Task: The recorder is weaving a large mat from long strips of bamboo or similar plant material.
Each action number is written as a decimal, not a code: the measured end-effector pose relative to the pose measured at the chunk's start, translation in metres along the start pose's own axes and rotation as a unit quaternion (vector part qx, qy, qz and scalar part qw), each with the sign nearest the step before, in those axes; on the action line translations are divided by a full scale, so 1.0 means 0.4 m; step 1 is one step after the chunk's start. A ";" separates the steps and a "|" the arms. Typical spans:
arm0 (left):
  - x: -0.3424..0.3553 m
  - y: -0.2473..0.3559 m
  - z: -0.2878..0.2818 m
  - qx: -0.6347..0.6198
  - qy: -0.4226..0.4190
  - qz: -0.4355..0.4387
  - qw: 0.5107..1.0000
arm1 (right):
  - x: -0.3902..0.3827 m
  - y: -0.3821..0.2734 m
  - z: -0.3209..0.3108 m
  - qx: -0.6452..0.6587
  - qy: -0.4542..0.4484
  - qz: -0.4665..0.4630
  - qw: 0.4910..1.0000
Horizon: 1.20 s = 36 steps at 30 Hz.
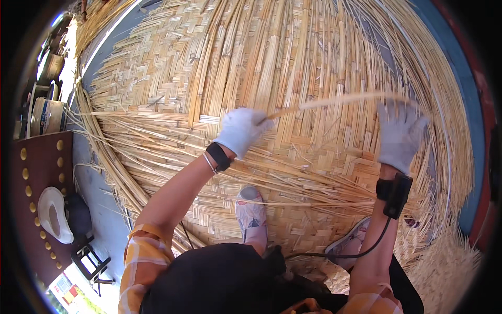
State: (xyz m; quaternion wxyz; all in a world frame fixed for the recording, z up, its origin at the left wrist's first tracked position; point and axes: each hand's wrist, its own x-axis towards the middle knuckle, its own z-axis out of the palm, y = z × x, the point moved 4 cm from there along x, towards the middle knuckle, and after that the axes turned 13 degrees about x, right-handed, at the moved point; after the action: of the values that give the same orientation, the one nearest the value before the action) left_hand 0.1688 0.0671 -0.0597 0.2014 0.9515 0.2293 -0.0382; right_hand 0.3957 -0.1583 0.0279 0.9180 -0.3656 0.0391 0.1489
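Note:
My left hand (241, 131), in a white work glove, is closed around one end of a split reed strip (340, 99). From that fist the strip arches to the right above the woven mat (198, 49), blurred by motion. My right hand (401, 131), gloved too, has its fingers spread and pointing away from me near the strip's far end. Whether the fingertips touch the strip, I cannot tell. Below both hands, loose reed strips (293, 178) lie crosswise over the mat, and long lengthwise strips (272, 52) run toward its far side.
My shoes (251, 212) stand on the mat. Bundled reeds (449, 104) curve along the right edge. At the left are a dark red studded panel (44, 167), a pale hat (54, 214) and a small black stool (91, 261). A black cable (334, 255) hangs from my right wrist.

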 end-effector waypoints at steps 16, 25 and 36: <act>0.057 -0.094 0.050 -0.192 0.018 -0.154 0.969 | -0.004 0.424 -0.007 -0.699 -0.190 0.070 0.686; 0.066 -0.149 0.068 -0.398 0.053 -0.176 0.899 | -0.009 0.441 -0.009 -0.531 -0.188 0.206 0.801; 0.125 -0.157 0.116 -0.511 -0.083 -0.118 0.847 | 0.000 0.490 0.062 -0.134 -0.094 0.520 0.838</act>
State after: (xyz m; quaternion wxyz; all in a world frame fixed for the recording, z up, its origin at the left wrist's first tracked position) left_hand 0.1859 0.1208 -0.1336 0.6718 0.6729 0.3091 -0.0182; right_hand 0.3356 -0.0064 -0.0835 0.6468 -0.3955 0.1164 0.6416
